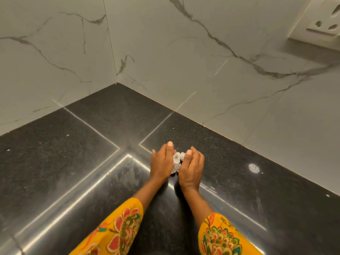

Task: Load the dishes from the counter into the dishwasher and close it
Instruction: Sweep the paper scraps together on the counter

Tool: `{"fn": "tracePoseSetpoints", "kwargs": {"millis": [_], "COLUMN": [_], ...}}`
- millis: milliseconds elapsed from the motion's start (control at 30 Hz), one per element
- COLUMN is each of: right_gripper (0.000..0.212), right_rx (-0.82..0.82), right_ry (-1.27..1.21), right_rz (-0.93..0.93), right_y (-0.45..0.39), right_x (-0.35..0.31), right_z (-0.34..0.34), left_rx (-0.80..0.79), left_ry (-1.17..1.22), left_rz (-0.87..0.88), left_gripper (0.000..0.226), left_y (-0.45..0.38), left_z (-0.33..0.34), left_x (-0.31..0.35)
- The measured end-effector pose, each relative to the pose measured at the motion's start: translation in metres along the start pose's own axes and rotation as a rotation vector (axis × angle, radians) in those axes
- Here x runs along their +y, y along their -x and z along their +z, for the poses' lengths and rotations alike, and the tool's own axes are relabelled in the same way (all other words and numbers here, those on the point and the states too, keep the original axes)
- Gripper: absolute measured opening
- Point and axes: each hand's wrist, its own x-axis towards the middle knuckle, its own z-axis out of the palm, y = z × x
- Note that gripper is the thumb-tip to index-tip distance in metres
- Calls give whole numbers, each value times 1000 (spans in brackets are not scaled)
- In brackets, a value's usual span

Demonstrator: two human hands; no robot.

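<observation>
Two hands meet over the middle of the dark counter (55,162), cupped toward each other around a small cluster of whitish, translucent bits (177,157) that look like scraps or crumpled pieces; what they are I cannot tell. The left hand (161,161) curves in from the left, the right hand (191,168) from the right, and the bits sit in the narrow gap between the two palms, touching or nearly touching both. Fingers on each side are bent inward, more a scooping enclosure than a firm pinch, so neither hand alone seems to be carrying the pile. The cluster's longer line runs roughly near to far, along the gap between the palms, so both hands are equally close to it.

No dishes and no dishwasher show anywhere in view; the counter runs to a corner of marble-patterned wall tiles (184,52), with a socket plate (320,23) at the far right and a pale smudge (253,168) on the stone to the right of the hands. Judging by this, the person is gathering leftover debris rather than loading.
</observation>
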Motion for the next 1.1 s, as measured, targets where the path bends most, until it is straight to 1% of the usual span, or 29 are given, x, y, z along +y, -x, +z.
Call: {"fn": "tracePoseSetpoints", "kwargs": {"millis": [100, 167, 300, 367, 433, 500, 567, 600, 633, 700, 767, 867, 967, 1100], "right_gripper": [76, 75, 79, 83, 84, 72, 54, 51, 52, 59, 62, 63, 60, 38], "right_rx": [30, -3, -117, -158, -184, -192, -201, -206, -218, -255, -275, -295, -276, -142], "right_ry": [-71, -61, 37, 64, 64, 65, 55, 36, 4, -81, -167, -370, -696, -1053], "right_rz": [54, 51, -40, -31, 9, 71, 140, 174, 204, 256, 304, 431, 614, 785], "right_y": [-2, -2, -1, -2, -2, -3, -4, -6, -6, -4, 3, 13, 26, 45], "right_x": [1, 1, 6, 9, 9, 9, 8, 7, 4, 0, -5, -14, -17, -13], "right_z": [-3, -4, -1, 0, 0, -3, -8, -11, -14, -16, -17, -24, -33, -47], "left_rx": [36, 59, 105, 70, 1, -54, -76, -86, -95, -111, -115, -59, -58, -93], "left_ry": [195, 242, 190, 185, 154, 77, -15, -57, -103, -185, -146, 10, 145, 512], "left_rz": [-23, -45, 36, 21, 7, -14, -40, -41, -30, 33, 66, 11, -58, -158], "left_gripper": [45, 47, 62, 66, 58, 48, 48, 48, 48, 45, 41, 38, 33, 30], "left_y": [13, 20, 34, 31, 28, 24, 21, 20, 21, 25, 31, 46, 65, 92], "left_z": [11, 17, 21, 19, 18, 22, 27, 28, 28, 28, 25, 26, 31, 35], "left_x": [7, 7, -2, -4, -3, -2, -2, -1, -1, -4, -5, 1, 3, 1]}}
